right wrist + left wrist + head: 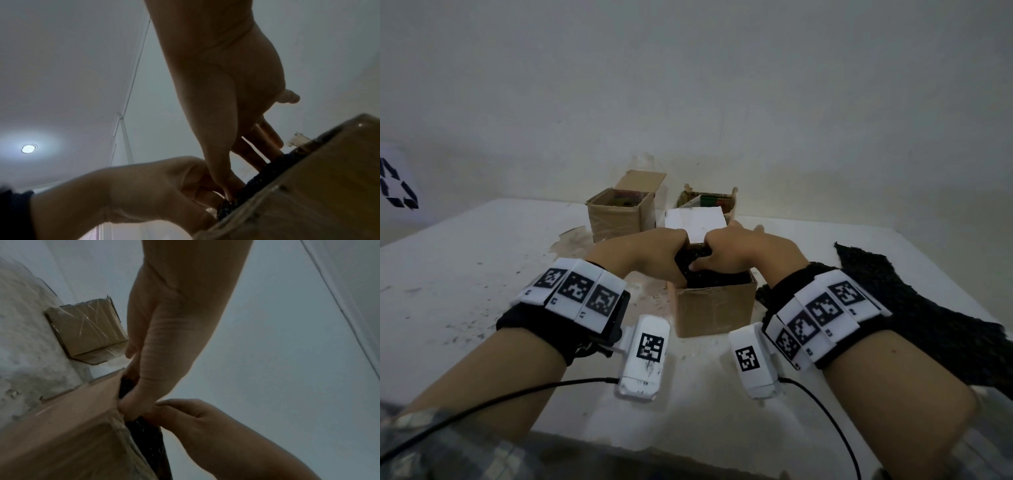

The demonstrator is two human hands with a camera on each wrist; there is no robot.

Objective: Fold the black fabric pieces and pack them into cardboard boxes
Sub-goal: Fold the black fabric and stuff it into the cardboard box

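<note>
Nearest to me is the open cardboard box (pixel 714 308) standing on the white counter (pixel 465 291), and both my hands are down in its mouth. The folded black fabric (pixel 702 274) sits inside, filling the opening up to the rim, directly under my fingers rather than off to either side. My left hand (pixel 650 255) has its fingers curled over the left edge of the bundle, tucking it against the box wall – the left wrist view shows them hooked right at the near-left corner of the rim. My right hand (pixel 739 253) lies over the top with the thumb pinching into the fabric and the other fingers straighter, spread toward the far side (how hard they bear on the cloth I can't tell).

The relation that matters, as I judge it: the fabric is below both hands, so the coming push is straight down, and the two hands are about equally close, meeting at the box's left-middle.

Just right of the box a second black fabric piece (pixel 914 308) lies spread flat on the counter, still unfolded – my right hand is the nearer one to it.

Farther off stand a taped open box (pixel 616 216) on the left and another box (pixel 709 200) on the right, with a white block (pixel 695 221) in front of it.
</note>
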